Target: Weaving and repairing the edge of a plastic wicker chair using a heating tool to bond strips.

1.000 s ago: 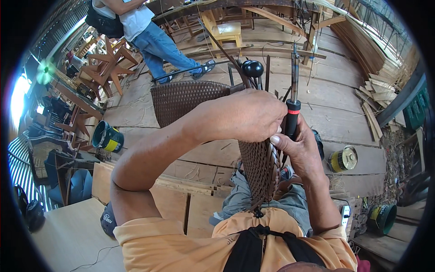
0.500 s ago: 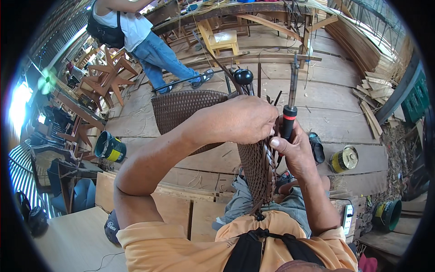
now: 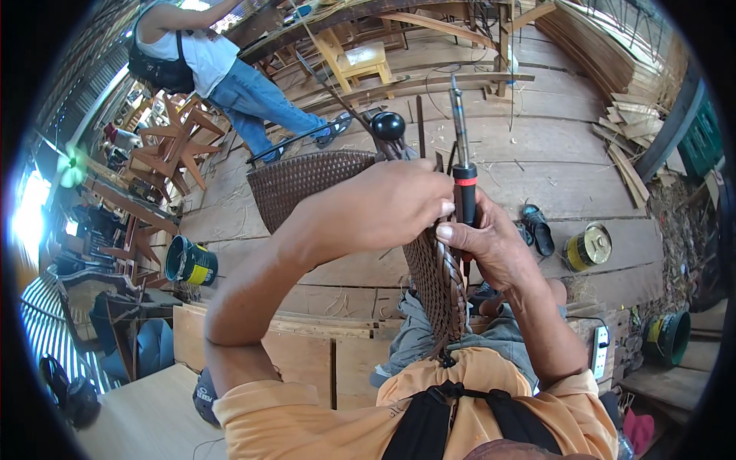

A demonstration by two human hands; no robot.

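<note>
A dark brown woven piece stands in front of me, with one curved panel [image 3: 303, 180] spreading left and another panel [image 3: 431, 287] coming down toward my lap. Along the nearer panel's right side runs a shiny braided edge [image 3: 454, 280]. My left hand [image 3: 402, 201] is closed at the top of that braid, pinching a brown strip largely hidden by the fingers. Close beside it, my right hand [image 3: 494, 241] grips the black handle of a soldering iron [image 3: 464, 188], whose metal shaft points up. The right thumb rests near the braid. Loose dark strips [image 3: 420, 126] stick up behind my hands.
A black ball-shaped knob [image 3: 388, 126] rises beyond my left hand. A person in jeans [image 3: 249, 100] stands at the far left. Buckets [image 3: 192, 261], a tin [image 3: 589, 247] and sandals [image 3: 539, 230] lie around on the plank floor. A power strip [image 3: 600, 351] is at my right.
The soldering iron and my right hand have shifted slightly left, and the iron's shaft now leans a little left. My left hand stays closed at the braid's top. The whole view has turned slightly.
</note>
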